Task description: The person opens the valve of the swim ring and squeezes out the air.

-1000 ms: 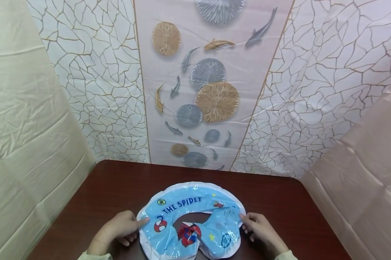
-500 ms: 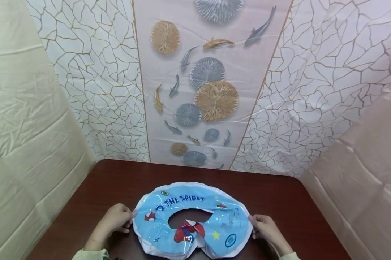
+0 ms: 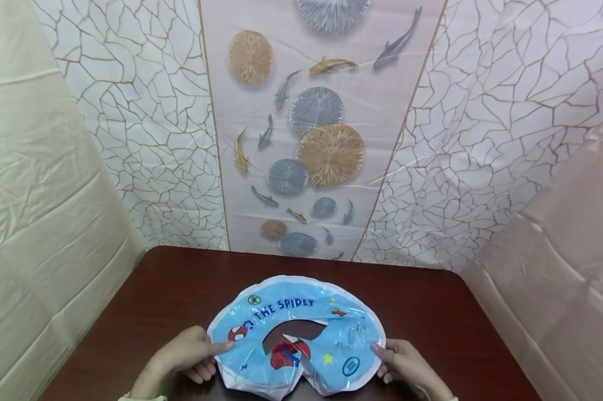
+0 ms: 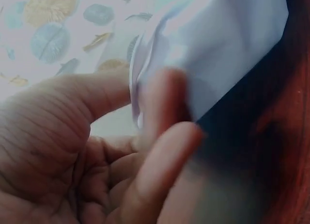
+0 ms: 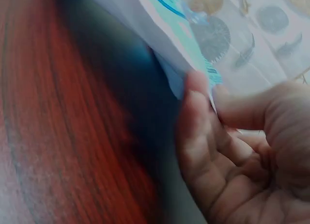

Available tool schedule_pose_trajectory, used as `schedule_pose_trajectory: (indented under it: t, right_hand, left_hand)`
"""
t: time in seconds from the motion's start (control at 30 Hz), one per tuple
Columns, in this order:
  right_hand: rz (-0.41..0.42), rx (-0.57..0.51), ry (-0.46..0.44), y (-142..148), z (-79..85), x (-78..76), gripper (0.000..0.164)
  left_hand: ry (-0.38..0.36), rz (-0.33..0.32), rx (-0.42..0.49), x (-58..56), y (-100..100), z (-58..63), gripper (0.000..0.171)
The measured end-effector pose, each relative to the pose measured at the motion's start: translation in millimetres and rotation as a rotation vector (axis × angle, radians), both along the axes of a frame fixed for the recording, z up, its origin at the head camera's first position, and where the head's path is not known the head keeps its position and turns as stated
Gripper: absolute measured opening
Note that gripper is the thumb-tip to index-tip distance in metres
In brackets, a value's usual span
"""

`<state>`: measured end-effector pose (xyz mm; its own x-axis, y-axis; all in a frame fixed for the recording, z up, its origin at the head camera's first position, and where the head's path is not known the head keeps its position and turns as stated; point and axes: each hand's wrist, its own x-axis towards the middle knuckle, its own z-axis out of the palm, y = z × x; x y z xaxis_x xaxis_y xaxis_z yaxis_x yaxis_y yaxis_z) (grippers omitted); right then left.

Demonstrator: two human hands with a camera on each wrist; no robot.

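Observation:
A limp swim ring point(image 3: 354, 334), light blue with a white edge, spreads out in front of me in the head view. It bears "THE SPIDEY" lettering and a red-and-blue figure, and its near side is creased into a notch. My left hand point(image 3: 188, 351) pinches the left edge, thumb on top and fingers below. On the opposite edge my right hand point(image 3: 404, 362) pinches it the same way. The left wrist view shows the ring's white underside point(image 4: 227, 54) over the fingers. In the right wrist view, thumb and fingertips press the ring's edge point(image 5: 169, 40) between them.
The dark red-brown table point(image 3: 181, 278) lies under the ring. Behind it hangs a patterned cloth point(image 3: 301, 211) with fish and round motifs. Beige cloth walls point(image 3: 56, 250) flank the table on both sides.
Half a second ago the hands were drawn apart and the ring was stretched wider. Now both hands sit closer together, thumbs further onto the top, and the near notch looks deeper.

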<state>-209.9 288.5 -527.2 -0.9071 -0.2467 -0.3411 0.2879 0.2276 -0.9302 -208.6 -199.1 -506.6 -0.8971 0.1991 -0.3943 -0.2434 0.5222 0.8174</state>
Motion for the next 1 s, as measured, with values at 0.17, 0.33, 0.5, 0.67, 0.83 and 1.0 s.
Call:
schedule_pose_trajectory:
  t: [0.17, 0.33, 0.5, 0.67, 0.83, 1.0]
  right_hand:
    - [-0.006, -0.001, 0.01, -2, 1.3, 0.4, 0.041]
    - [0.056, -0.072, -0.066, -2, 1.2, 5.3, 0.062]
    - [-0.005, -0.052, -0.019, 5, 1.0, 3.9, 0.062]
    - [0.0, -0.061, -0.014, 16, 0.4, 4.6, 0.048]
    - [0.105, -0.07, -0.119, 19, 1.3, 15.1, 0.04]
    - [0.131, -0.073, -0.189, 11, -0.2, 25.0, 0.037]
  left_hand:
    - [-0.006, 0.004, 0.05, -4.5, -3, 0.4, 0.052]
    - [-0.022, -0.063, 0.135, 1.3, -4, 2.5, 0.044]
    - [0.039, -0.034, 0.136, -1.5, -18, -1.6, 0.032]
    - [0.036, -0.002, 0.077, -0.6, -32, -5.1, 0.033]
    - [-0.026, -0.046, 0.068, 16.8, -26, -3.8, 0.049]
    - [-0.074, -0.057, 0.107, 34.0, -8, -3.3, 0.052]
